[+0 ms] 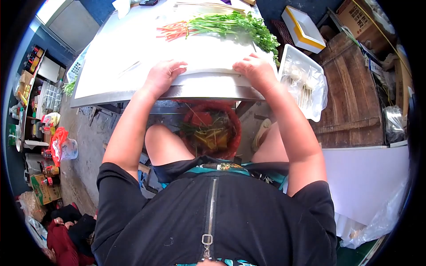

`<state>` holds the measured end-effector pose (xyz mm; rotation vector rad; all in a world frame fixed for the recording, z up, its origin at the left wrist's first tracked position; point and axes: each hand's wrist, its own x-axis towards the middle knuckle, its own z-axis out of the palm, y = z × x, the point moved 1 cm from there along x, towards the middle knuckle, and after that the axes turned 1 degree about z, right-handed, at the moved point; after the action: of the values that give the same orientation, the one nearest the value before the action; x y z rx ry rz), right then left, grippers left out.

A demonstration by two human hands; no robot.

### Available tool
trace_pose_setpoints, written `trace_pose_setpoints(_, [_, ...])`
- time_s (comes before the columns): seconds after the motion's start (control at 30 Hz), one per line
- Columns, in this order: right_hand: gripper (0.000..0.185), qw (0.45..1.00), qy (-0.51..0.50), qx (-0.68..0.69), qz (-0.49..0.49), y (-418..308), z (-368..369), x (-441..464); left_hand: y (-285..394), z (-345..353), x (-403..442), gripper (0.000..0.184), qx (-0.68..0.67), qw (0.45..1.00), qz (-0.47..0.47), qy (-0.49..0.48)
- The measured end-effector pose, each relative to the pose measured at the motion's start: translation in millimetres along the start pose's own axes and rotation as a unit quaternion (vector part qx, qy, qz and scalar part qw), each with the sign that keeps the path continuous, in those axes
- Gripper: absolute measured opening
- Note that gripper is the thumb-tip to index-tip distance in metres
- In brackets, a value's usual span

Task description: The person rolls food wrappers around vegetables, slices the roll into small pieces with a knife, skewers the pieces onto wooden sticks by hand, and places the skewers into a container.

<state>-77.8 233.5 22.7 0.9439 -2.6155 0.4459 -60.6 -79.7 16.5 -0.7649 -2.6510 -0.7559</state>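
Note:
My left hand (165, 76) is closed at the near edge of a white board (128, 66), its fingers curled and pointing inward. Some way to the right, my right hand (256, 70) has its fingers bent over the same edge. A slightly curved strip of the board's edge runs between the two hands. Beyond them lies a bunch of leafy green herbs (222, 24) with reddish stems to the left and leaves to the right. The undersides of my fingers are hidden.
Right of the table, a white tray (319, 84) holds skewered pieces in clear plastic. A white foam box (304, 29) stands behind it. Between my knees sits a red basket (235, 133) with plant scraps. A person in dark red (62, 241) is at lower left, near shelves.

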Motion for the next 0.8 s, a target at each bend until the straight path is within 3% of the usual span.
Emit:
trace_pose_setpoints(0.13, [0.028,0.985,-0.009,-0.165,-0.058,-19,14,-16,12,6,-8,0.02,0.006,0.999,-0.019,-0.034])
trace_pose_setpoints(0.17, [0.053,0.987,-0.094,-0.127,0.006,-26,13,-18,14,16,-16,0.022,0.086,0.996,0.012,0.002])
trace_pose_setpoints(0.2, [0.053,0.987,-0.095,-0.126,0.006,-33,10,-18,21,22,-21,0.025,0.164,0.985,0.044,0.036])
trace_pose_setpoints(0.23, [0.062,0.985,-0.117,-0.122,0.046,-38,7,-18,25,28,-23,0.045,0.195,0.98,-0.018,-0.043])
trace_pose_setpoints(0.27, [0.07,0.98,-0.139,-0.116,0.086,-41,4,-16,30,31,-22,0.045,0.194,0.98,-0.018,-0.045])
trace_pose_setpoints(0.3, [0.086,0.964,-0.216,-0.098,0.119,-38,3,-8,33,34,-22,0.057,0.21,0.976,-0.044,-0.046])
trace_pose_setpoints(0.37, [0.088,0.967,-0.204,-0.096,0.114,-29,7,-2,29,34,-15,0.083,0.217,0.966,-0.096,-0.106])
trace_pose_setpoints(0.43, [0.094,0.971,-0.187,-0.094,0.112,-16,12,9,18,34,-2,0.083,0.216,0.964,-0.106,-0.111])
trace_pose_setpoints(0.67, [0.09,0.982,-0.156,-0.102,0.042,23,27,38,-8,25,35,0.076,0.169,0.971,-0.121,-0.119])
trace_pose_setpoints(0.7, [0.075,0.981,-0.156,-0.104,0.041,26,29,39,-9,23,35,0.067,0.142,0.98,-0.09,-0.108])
trace_pose_setpoints(0.8, [0.06,0.982,-0.171,-0.076,0.021,33,30,42,-22,24,32,0.051,0.1,0.989,-0.036,-0.107])
